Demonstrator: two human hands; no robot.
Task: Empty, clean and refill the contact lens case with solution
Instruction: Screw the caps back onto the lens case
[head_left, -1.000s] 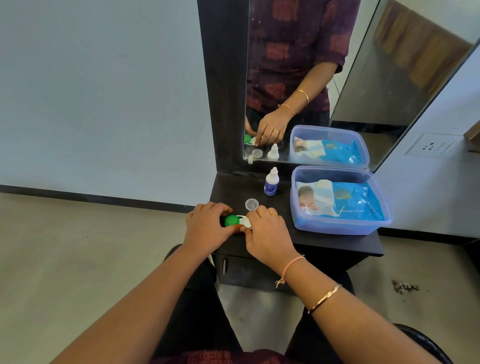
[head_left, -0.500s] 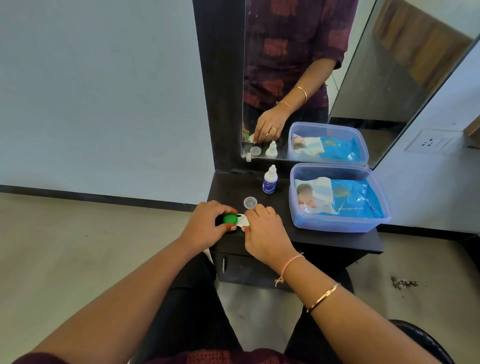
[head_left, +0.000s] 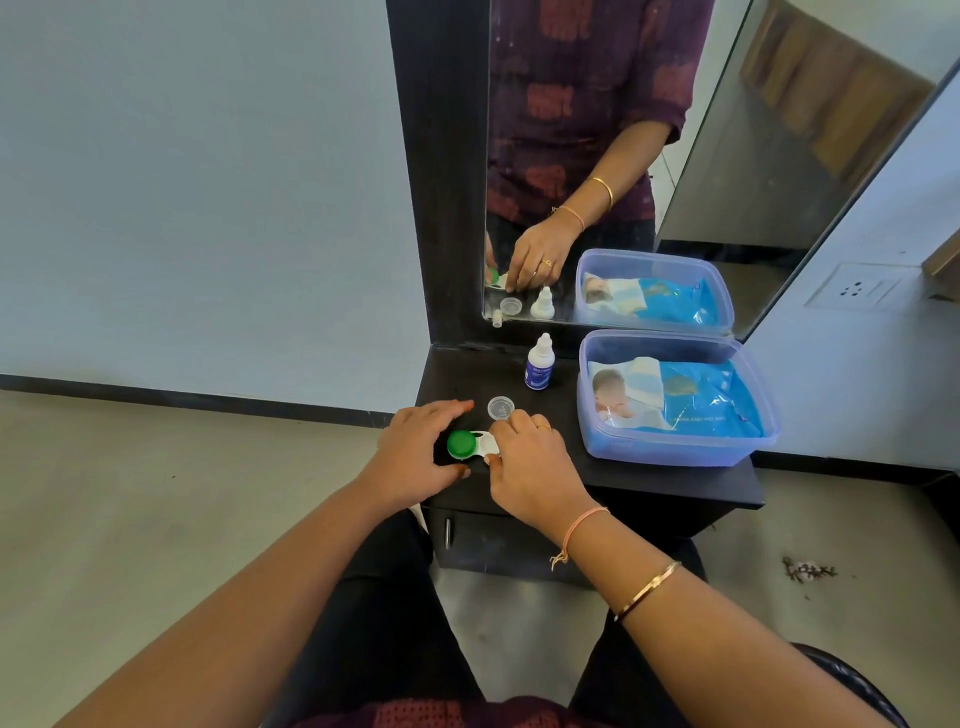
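Note:
The contact lens case is white and lies near the front left of the dark vanity shelf. Its left well carries a green cap, fully in sight. My left hand lies beside that cap, index finger stretched out above it and thumb below, and seems not to touch it. My right hand curls over the case's right end and pinches it between thumb and fingers, hiding that well. A loose clear cap lies just behind the case. The small white solution bottle stands upright further back.
A blue plastic tub holding a pack of wet wipes fills the shelf's right side. A mirror rises behind the shelf. A wall socket sits at the right. My knees are below the shelf's front edge.
My left hand has come off the green cap, its fingers spreading out straight so the cap shows. My right hand stays on the case's right end.

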